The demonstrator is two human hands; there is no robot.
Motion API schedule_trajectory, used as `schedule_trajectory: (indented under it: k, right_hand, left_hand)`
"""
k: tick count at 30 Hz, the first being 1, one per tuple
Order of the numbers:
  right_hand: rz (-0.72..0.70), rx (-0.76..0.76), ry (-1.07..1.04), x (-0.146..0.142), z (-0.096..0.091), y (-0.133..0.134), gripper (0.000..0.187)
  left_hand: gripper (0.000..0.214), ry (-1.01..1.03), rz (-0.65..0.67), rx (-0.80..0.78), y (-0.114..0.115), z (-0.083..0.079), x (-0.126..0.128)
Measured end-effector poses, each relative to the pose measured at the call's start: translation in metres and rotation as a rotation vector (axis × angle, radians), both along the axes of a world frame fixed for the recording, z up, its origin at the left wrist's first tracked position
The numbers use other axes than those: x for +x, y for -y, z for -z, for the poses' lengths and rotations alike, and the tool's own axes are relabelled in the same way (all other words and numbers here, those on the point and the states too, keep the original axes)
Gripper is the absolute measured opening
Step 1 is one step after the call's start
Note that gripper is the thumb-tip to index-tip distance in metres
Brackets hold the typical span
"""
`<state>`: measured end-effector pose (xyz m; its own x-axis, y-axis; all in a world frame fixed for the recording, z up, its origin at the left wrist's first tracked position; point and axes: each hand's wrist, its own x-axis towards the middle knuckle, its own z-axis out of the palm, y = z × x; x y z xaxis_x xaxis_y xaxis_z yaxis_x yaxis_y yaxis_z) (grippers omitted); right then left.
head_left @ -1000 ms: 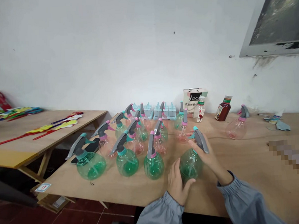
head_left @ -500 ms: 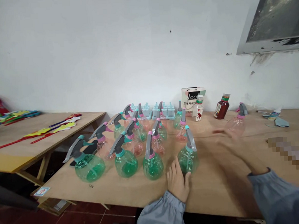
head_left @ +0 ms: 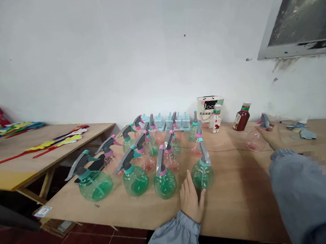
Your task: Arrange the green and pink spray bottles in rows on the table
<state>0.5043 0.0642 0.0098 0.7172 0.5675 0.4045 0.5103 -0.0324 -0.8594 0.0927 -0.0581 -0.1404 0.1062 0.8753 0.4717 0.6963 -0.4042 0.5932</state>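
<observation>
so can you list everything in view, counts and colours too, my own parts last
green spray bottles: about eight (some overlap), green, main table
pink spray bottles: about eight, pink, main table, one apart at right
mould sets: two, pale blue, back
paper bag: one, mostly white, back
labelled bottle: one, white, before bag
drink bottle: one, brown, right of bag
small bottle: one, white-blue, right
cloth: one, blue, right
phone-like slab: one, black, left
sticker: one, white-blue-red, front-left corner
flat cut-outs: several, multicoloured, left table
framed panel: one, grey, wall
left grip: one, grey-blue sleeve, beside front-right green bottle
right grip: one, grey-blue sleeve, at lone pink bottle's neck
</observation>
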Motion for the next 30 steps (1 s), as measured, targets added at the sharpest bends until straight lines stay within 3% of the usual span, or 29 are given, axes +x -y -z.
schedule_trajectory:
  k: [4, 8, 14, 19, 22, 27, 30]
  right_hand:
    - [-0.290, -0.035, -0.075, -0.026, 0.005, 0.030, 0.060]
    - [-0.542, -0.028, -0.122, -0.063, 0.013, 0.079, 0.053]
    - [-0.647, 0.172, -0.429, -0.132, 0.009, 0.140, 0.047]
    - [-0.598, 0.242, -0.441, -0.177, -0.002, 0.164, 0.042]
    - [-0.689, 0.223, -0.421, -0.192, -0.006, 0.172, 0.042]
    - [-0.610, 0.240, -0.396, -0.206, -0.006, 0.176, 0.032]
    - [-0.752, 0.128, -0.357, -0.210, -0.004, 0.178, 0.034]
  left_hand:
    - [0.072, -0.020, 0.002, 0.013, 0.000, 0.000, 0.001]
    - [0.067, -0.020, -0.001, 0.053, -0.002, 0.000, 0.001]
    - [0.069, 0.005, 0.008, 0.052, -0.002, -0.003, 0.000]
    - [0.078, 0.024, 0.029, 0.015, 0.000, -0.008, -0.003]
    - [0.080, 0.039, 0.051, 0.023, -0.001, -0.008, -0.004]
    - [0.076, 0.090, 0.073, 0.075, -0.001, -0.004, -0.005]
    - [0.073, 0.126, 0.070, 0.127, 0.000, -0.002, -0.006]
